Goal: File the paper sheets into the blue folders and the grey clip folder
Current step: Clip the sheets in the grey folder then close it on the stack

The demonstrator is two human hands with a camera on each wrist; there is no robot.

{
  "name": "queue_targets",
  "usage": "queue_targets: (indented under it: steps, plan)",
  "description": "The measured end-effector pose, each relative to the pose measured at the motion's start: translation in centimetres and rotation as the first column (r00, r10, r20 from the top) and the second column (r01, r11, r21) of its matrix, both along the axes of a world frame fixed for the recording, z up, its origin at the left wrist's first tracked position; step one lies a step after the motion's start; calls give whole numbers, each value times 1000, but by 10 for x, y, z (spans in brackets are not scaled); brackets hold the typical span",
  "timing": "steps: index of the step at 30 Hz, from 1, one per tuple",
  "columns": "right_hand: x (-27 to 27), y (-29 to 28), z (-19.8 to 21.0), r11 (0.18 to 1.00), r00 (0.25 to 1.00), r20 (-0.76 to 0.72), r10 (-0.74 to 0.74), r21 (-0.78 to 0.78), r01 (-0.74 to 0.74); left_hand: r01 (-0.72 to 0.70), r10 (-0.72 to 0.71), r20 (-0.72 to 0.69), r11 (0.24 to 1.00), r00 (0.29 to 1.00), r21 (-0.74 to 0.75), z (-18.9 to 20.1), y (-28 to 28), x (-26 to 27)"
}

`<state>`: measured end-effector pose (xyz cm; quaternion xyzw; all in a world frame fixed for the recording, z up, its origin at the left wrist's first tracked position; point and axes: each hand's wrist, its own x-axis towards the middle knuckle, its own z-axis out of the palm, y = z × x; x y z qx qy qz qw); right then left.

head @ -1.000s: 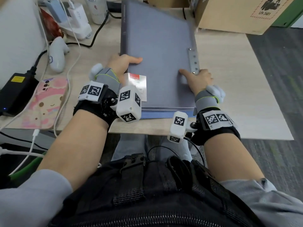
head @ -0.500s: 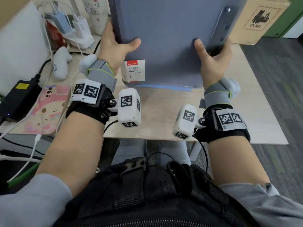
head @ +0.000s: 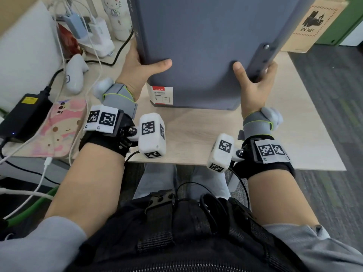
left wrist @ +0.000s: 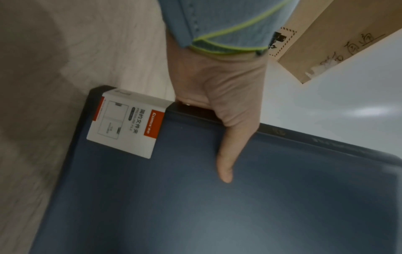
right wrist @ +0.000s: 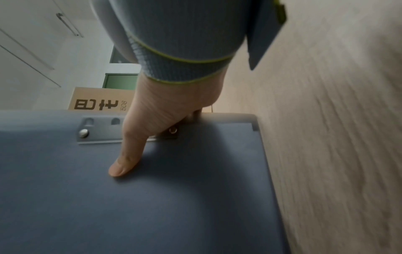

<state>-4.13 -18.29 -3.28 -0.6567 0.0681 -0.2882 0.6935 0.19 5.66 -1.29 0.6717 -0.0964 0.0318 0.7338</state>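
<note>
Lifted off the desk since a second ago, when it lay flat on the wood under both hands, the grey clip folder now stands up on end in front of the person, its lower edge close above or on the surface; which one cannot be told.

By size, the light wooden desk spreads beneath everything. The grey clip folder fills the upper middle of the head view, its broad face toward the camera. A cardboard box with a black printed mark sits behind the folder's right edge. At the left lie a pink cartoon mat and a black power brick with a yellow label.

Next, the left hand grips the folder's left edge, thumb across the front face and fingers behind. The right hand grips the right edge the same way, its thumb resting on the face beside the metal clip strip. A white and red product label is stuck at the folder's lower left corner, just below the left thumb.
</note>
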Motion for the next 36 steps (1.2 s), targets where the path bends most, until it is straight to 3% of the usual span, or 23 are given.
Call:
queue_targets:
  steps: [10, 17, 23, 31, 36]
  plan:
    - [-2, 2, -12, 997, 997, -78, -10, -77, 4, -98, 100, -12, 987, 995, 127, -21, -3, 3]
    - [10, 2, -7, 996, 992, -110, -67, -69, 59, -245, 229, 98, 945, 969, 218, -8, -9, 4]
    - [23, -3, -7, 984, 947, -298, -121, -164, 74, -210, 238, -78, 942, 968, 263, -5, -12, 7]
    - [25, -2, -29, 935, 803, -565, -189, -354, -29, -176, 295, -410, 936, 863, 305, -40, -6, 11]
    - [27, 1, -42, 917, 731, -646, -218, -392, -73, -134, 337, -472, 901, 815, 413, -78, 2, 34]
